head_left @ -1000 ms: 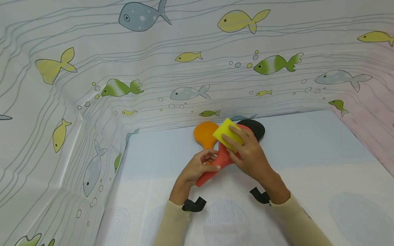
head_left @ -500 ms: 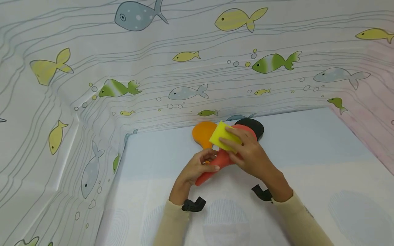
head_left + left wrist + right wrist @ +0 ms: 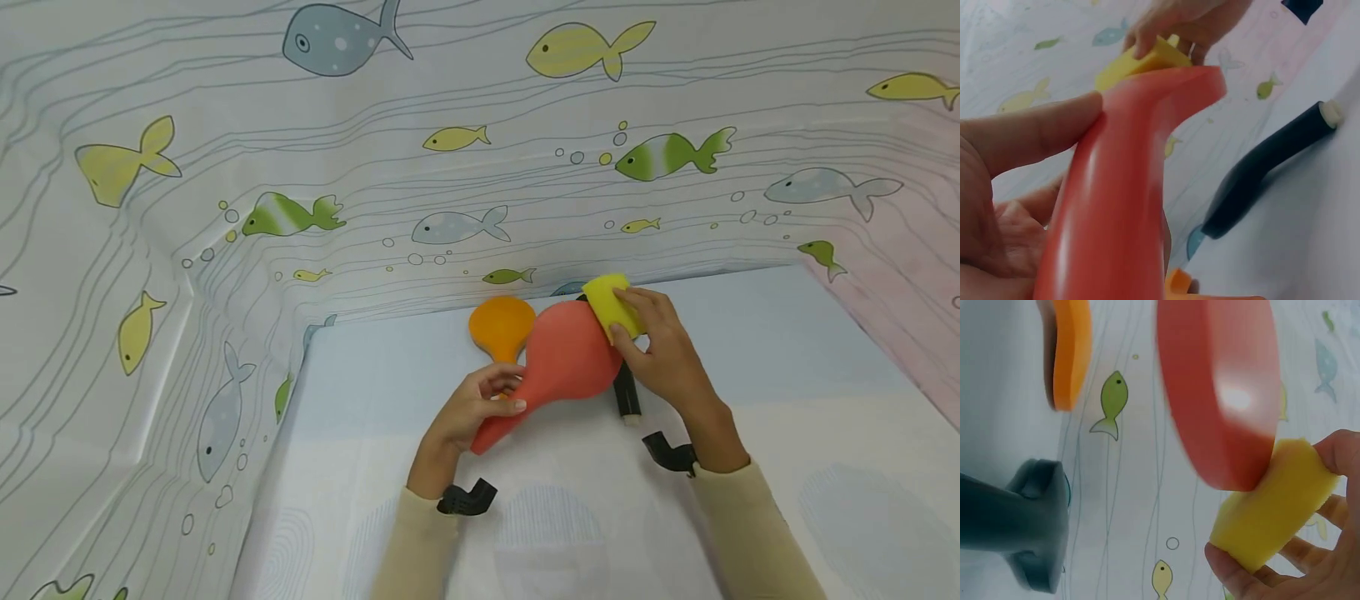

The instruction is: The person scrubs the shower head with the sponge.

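My left hand point(image 3: 468, 412) grips the handle of a red paddle point(image 3: 570, 350) with a smooth round head, held raised and slanting up to the right. Its glossy handle fills the middle of the left wrist view, with the thumb along one side. My right hand point(image 3: 671, 350) pinches a yellow sponge point(image 3: 611, 304) between thumb and fingers. The sponge presses against the outer rim of the red head, as the right wrist view shows, with the sponge point(image 3: 1275, 503) bent a little against the edge. The fingers behind the sponge are partly hidden.
An orange paddle point(image 3: 501, 325) lies on the white and pale blue cloth at the back, its handle mostly behind my left hand. A black paddle point(image 3: 626, 392) with a pale handle end lies behind the red one, its head largely covered. A fish-patterned sheet point(image 3: 360, 150) rises behind.
My right hand has moved the sponge from the face of the red paddle out to its right rim, uncovering the head. The left hand stays nearly still on the handle.
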Demonstrator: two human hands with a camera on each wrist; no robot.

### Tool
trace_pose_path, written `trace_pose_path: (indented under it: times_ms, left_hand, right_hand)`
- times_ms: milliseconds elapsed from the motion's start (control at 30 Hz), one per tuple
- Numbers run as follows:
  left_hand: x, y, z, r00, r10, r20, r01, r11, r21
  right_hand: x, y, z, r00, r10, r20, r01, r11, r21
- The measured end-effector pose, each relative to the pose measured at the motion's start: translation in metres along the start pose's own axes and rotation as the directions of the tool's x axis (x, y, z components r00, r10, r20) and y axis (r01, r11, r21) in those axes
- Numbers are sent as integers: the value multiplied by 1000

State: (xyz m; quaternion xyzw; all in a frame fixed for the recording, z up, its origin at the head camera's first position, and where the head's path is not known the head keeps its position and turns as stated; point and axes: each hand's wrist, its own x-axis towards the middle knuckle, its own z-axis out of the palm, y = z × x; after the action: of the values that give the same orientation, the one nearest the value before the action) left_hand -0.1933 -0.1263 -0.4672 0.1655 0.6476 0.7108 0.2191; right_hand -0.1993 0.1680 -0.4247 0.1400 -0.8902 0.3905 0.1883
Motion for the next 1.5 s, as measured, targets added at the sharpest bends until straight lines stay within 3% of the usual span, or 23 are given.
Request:
trace_pose_path:
  times_ms: [167, 333, 533, 633, 700, 833, 900, 1033, 1167, 1300, 1500]
  left_hand:
    - [-3, 4, -3, 1000, 3, -9, -4, 990, -140]
    - [-3, 6, -6, 999, -1, -36, -6, 981, -195]
    - [-2, 7, -3, 995, -2, -101, -32, 944, -327]
    - [-1, 8, 0, 991, 10, -132, -64, 909, -412]
    - [-1, 8, 2, 989, 20, -147, -87, 882, -464]
    - [-1, 9, 4, 990, 68, -124, -124, 839, -530]
    - [-3, 10, 4, 989, 97, -113, -144, 823, -550]
    - [-6, 12, 2, 986, 134, -97, -166, 794, -584]
    - [-6, 15, 3, 988, 149, -50, -149, 786, -600]
    - [-5, 16, 7, 992, 125, -9, -107, 799, -592]
    - [-3, 16, 14, 998, 69, 9, -50, 808, -587]
  right_hand:
    - [1, -4, 5, 1000, -17, -23, 18, 999, 42]
    - [0, -11, 10, 998, -44, -51, 47, 997, 59]
    - [-3, -21, 27, 975, -153, -158, 164, 985, 55]
    - [-6, -30, 40, 937, -266, -227, 276, 961, 13]
    - [-9, -36, 51, 897, -369, -242, 370, 928, -41]
    - [-17, -46, 71, 804, -574, -154, 560, 818, -129]
    - [-21, -50, 77, 768, -634, -83, 627, 772, -104]
    - [-25, -52, 78, 740, -673, -15, 672, 740, -22]
    - [-22, -49, 72, 713, -698, -55, 698, 715, -33]
    - [-17, -44, 67, 708, -692, -139, 682, 721, -122]
    - [-11, -38, 57, 743, -626, -236, 595, 780, -193]
